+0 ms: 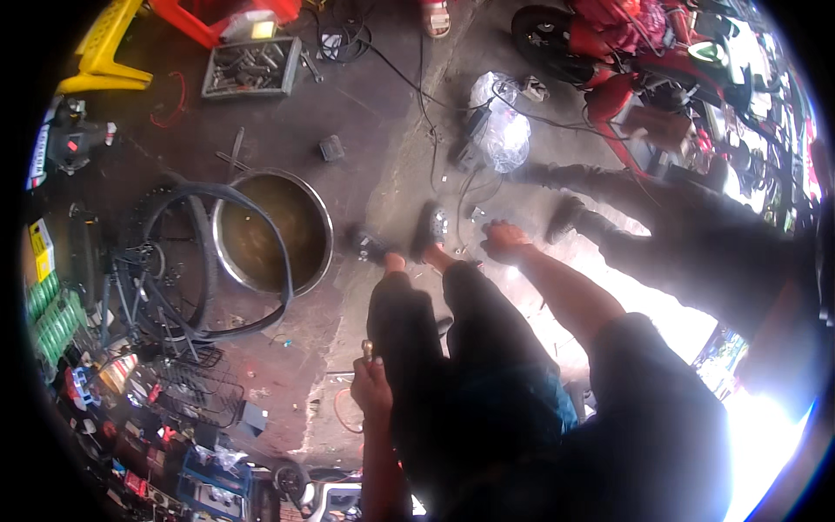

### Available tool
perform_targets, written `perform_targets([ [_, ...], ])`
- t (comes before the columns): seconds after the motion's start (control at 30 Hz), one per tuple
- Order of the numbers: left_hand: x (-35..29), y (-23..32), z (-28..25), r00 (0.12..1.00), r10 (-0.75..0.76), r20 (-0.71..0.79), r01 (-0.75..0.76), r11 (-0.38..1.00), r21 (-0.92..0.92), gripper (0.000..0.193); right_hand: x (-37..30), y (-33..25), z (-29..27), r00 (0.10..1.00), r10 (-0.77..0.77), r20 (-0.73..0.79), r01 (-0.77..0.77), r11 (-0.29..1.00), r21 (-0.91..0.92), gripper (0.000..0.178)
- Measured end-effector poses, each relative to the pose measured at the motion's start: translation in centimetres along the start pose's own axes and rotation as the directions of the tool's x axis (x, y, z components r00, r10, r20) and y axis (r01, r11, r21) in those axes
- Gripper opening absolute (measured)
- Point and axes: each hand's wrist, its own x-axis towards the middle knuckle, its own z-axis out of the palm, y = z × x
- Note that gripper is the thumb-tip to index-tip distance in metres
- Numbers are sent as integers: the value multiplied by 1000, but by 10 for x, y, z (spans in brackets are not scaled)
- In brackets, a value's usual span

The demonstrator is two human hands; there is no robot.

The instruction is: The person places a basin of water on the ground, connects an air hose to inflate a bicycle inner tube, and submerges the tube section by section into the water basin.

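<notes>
- Left hand (372,383), lower centre of frame, fingers pinched together on a small brass fitting (367,349); fitting sticks up out of the fist, long axis pointing up-frame.
- Fitting is tiny and blurred; cannot tell which end is which.
- Right hand (504,241), centre frame, arm stretched out; hand loosely curled, holds nothing that I can see; whether it touches the floor I cannot tell.
- Left hand is the one nearer the basin, which lies up and to the left of the grip, apart from it.
- Person's knees and dark trousers fill the space between the two hands; sandalled feet (409,239) just above, centre frame.
- Metal basin (323,228), round, with brown water in it, left of centre on the floor.
- Black inner tube (287,261) loops over the basin's near rim and runs left.
- Tyre (202,252) with wheel and spokes stands just left of the basin, touching the tube.
- Tray of tools (252,70) at upper left, well apart from both hands; yellow stool (104,48) at far upper left.
- Clear plastic bag (503,130) and cables at upper centre; red motorbike (626,52) at upper right.
- Another person's dark legs (687,217) stand at right, near the right hand but apart.
- Lower right is blown out by glare.
</notes>
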Motion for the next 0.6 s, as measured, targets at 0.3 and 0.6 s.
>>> perform_targets([
  [0.3, 202, -48, 96, 990, -33, 138, 39, 998, -40, 24, 261, 75, 88, 968, -216, -125, 130, 866, -484, 31],
  [0.6, 352, -20, 211, 853, 86, 515, -344, 835, 430, 25, 340, 124, 107, 871, -326, -369, -22, 723, -690, 30],
])
